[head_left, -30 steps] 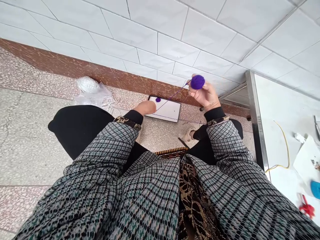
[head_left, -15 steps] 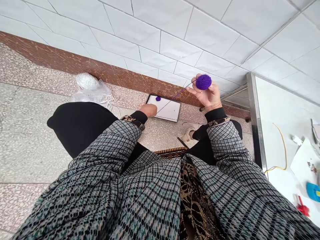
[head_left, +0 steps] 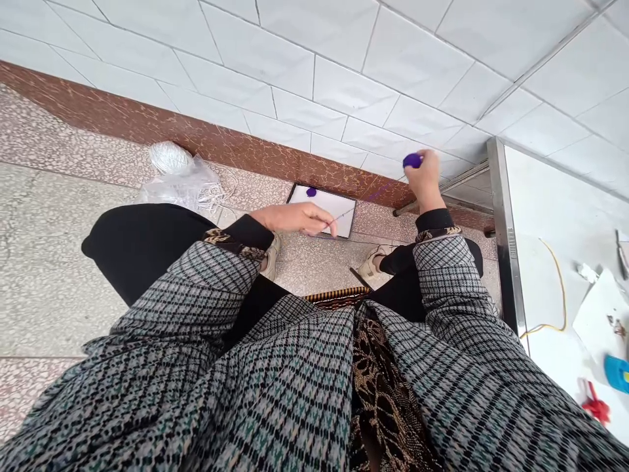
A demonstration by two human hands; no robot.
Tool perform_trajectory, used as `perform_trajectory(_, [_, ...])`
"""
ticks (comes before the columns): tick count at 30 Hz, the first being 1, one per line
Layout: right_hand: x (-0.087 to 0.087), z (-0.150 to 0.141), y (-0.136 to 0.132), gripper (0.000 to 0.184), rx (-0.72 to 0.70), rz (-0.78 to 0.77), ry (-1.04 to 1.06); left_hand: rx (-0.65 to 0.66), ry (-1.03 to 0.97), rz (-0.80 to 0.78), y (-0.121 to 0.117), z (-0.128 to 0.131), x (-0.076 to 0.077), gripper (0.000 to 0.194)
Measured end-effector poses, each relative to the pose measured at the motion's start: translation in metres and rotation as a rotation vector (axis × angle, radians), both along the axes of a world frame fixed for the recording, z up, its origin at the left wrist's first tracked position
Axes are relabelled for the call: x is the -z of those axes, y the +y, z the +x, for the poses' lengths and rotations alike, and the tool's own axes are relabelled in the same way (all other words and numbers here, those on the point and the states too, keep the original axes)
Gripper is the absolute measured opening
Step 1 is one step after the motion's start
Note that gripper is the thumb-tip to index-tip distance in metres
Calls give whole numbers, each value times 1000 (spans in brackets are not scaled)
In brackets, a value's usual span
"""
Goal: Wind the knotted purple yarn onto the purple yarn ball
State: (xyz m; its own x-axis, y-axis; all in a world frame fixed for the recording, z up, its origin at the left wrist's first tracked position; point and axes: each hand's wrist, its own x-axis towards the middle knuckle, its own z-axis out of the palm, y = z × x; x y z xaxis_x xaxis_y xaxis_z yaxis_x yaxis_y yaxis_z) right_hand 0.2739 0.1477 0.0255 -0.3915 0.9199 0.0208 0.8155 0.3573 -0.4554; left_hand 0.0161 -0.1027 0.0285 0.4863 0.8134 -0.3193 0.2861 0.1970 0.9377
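My right hand (head_left: 425,178) is raised near the wall, its fingers closed round a small ball of purple yarn (head_left: 412,160) that shows only partly above them. A purple strand (head_left: 361,202) runs from the ball down to my left hand (head_left: 297,218), which pinches it with the fingertips held together. Under the left hand, on the floor, lies a white tray (head_left: 339,204) with a smaller purple yarn lump (head_left: 311,192) at its far left corner.
A white yarn ball in a clear plastic bag (head_left: 179,177) sits on the floor by the brown skirting. A metal-edged white table (head_left: 550,262) at the right carries a yellow cord, paper and small blue and red items. My knees and shoes (head_left: 372,263) fill the foreground.
My right hand turned over and moved right, so the ball is now mostly hidden behind it. My left hand slid right along the strand, from the tray's left side to its near edge.
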Motion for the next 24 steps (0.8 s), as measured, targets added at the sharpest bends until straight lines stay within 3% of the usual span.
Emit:
perform_trajectory(2, [-4,6,-14,44,22,-21,-187,-158,-77,43,-3,-11,-10,34])
perform_trajectory(6, [-19,18,-28,46,-312,-444,-294,-530,-160,122,2,-26,-4,38])
perform_trajectory(10, [-34,26,-31,42,-678,-881,-98,-859,-143,191,13,-39,10,38])
perform_trajectory(13, [-38,21,-45,45,-902,-1127,130,-972,-93,154,18,-44,17,30])
perform_trajectory(15, [-39,15,-55,51,-934,-1180,357,-1004,-38,95,21,-40,20,23])
perform_trajectory(17, [-39,6,-62,59,-873,-1155,598,-986,84,51,24,-31,23,16])
perform_trajectory(19, [-38,-5,-63,68,-743,-1079,815,-848,251,45,27,-17,24,13])
perform_trajectory(22, [-27,-28,-57,67,-498,-862,983,-404,350,56,30,7,23,16])
perform_trajectory(24, [-15,-44,-54,56,-337,-667,898,-136,281,53,30,21,19,19])
